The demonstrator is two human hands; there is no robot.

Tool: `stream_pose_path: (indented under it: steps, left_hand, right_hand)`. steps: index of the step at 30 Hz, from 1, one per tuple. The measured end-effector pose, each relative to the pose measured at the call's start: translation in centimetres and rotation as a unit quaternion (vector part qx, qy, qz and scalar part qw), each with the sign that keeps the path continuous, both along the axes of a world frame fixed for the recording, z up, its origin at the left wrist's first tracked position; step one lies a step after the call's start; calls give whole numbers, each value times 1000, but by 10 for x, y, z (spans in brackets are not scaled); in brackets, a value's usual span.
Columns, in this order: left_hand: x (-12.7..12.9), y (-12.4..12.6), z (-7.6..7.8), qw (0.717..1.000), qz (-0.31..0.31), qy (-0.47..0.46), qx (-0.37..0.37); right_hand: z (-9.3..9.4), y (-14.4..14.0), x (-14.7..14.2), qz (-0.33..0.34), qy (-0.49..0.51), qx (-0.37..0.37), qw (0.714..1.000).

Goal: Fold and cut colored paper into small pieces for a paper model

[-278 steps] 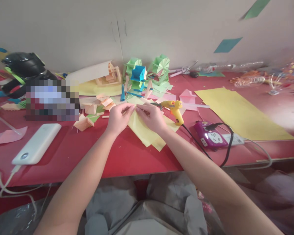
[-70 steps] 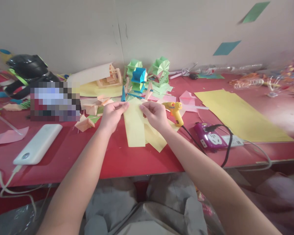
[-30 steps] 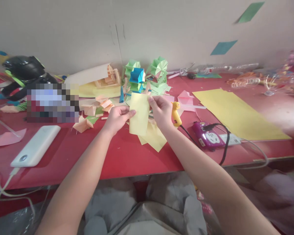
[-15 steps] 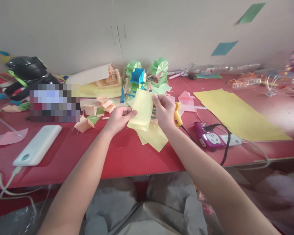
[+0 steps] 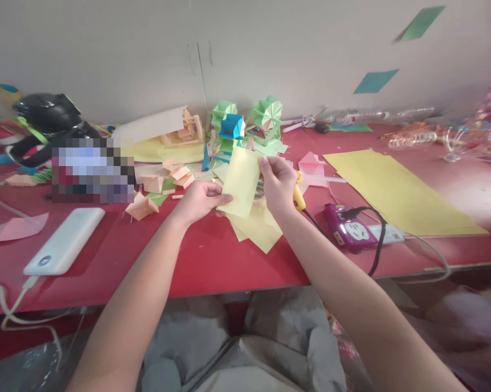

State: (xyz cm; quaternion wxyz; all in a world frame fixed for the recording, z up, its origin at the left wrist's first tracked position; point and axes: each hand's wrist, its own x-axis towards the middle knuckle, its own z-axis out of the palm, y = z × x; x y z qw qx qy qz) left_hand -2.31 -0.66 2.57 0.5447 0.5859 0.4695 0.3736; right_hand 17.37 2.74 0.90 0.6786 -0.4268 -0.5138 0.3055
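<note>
I've got a smooth rectangular yellow paper strip (image 5: 242, 181) lifted off the red table (image 5: 212, 261), my right hand (image 5: 278, 184) pinching its edge at 3 o'clock, my left hand (image 5: 198, 199) gripping the corner at 7. Flat yellow sheets (image 5: 259, 228) lie underneath.

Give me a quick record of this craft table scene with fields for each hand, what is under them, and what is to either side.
left hand: pinches the lower edge of the folded yellow paper
right hand: pinches the paper's upper right edge
paper: lifted off the red table, tilted
below: loose yellow sheets
right side: yellow glue gun, purple power strip, large yellow sheet
left side: white power bank
behind: green and blue paper models
</note>
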Motion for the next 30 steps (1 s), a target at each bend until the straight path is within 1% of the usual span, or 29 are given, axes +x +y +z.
stream_pose_path:
  steps: [4, 6, 9, 12, 14, 18, 21, 23, 26, 28, 30]
  left_hand:
    - [-1, 1, -2, 999, -31, -9, 14]
    - [-3, 1, -2, 999, -40, -10, 9]
    - [-4, -1, -1, 999, -48, 2, -9]
    - [-6, -2, 2, 998, -68, 14, -1]
    - [-7, -2, 2, 998, -57, 10, 20]
    - [-7, 2, 1, 997, 14, 22, 76]
    - [-6, 3, 0, 994, 52, 36, 94]
    - [-6, 3, 0, 993, 69, 29, 89]
    - [-6, 3, 3, 994, 78, 11, 78]
    - [-6, 2, 5, 995, 69, 2, 76]
    - [-6, 2, 6, 994, 65, -9, 86]
  right_hand:
    - [0, 2, 2, 1, 3, 6, 1000]
    - [0, 2, 2, 0, -3, 9, 1000]
    - [2, 0, 2, -6, -15, 8, 1000]
    - [4, -3, 1, 4, -11, 9, 1000]
    - [4, -4, 0, 16, -11, 8, 1000]
    - [1, -2, -5, 43, -18, -15, 999]
    - [0, -2, -7, 87, 5, -48, 995]
    - [0, -2, -8, 142, 16, -73, 987]
    - [1, -6, -8, 226, -8, -95, 970]
    - [0, -8, -7, 248, -31, -101, 963]
    - [0, -10, -8, 257, -45, -106, 959]
